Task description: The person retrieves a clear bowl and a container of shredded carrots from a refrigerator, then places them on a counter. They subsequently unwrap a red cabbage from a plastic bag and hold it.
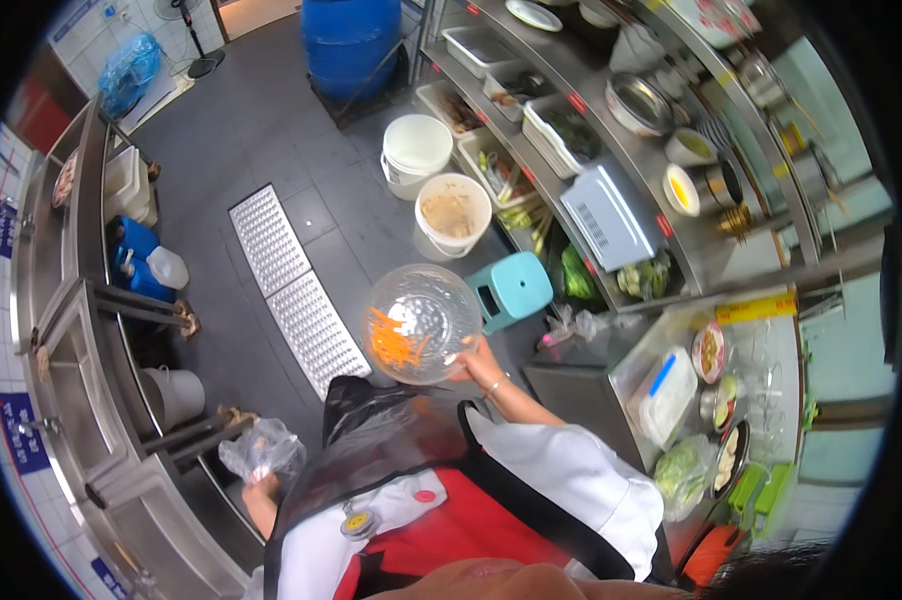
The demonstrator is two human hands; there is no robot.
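My right hand grips the rim of a clear plastic bowl. Shredded carrot lies along one side inside it. The bowl is held out in front of my body, above the tiled floor. Low on the left, my left hand clutches a crumpled clear plastic bag beside the steel sink units. What is inside the bag is hard to tell.
White buckets and a turquoise plastic stool stand beyond the bowl. Steel shelving with food bins is at right, above a counter. Steel sinks line the left. A metal drain grate crosses the floor.
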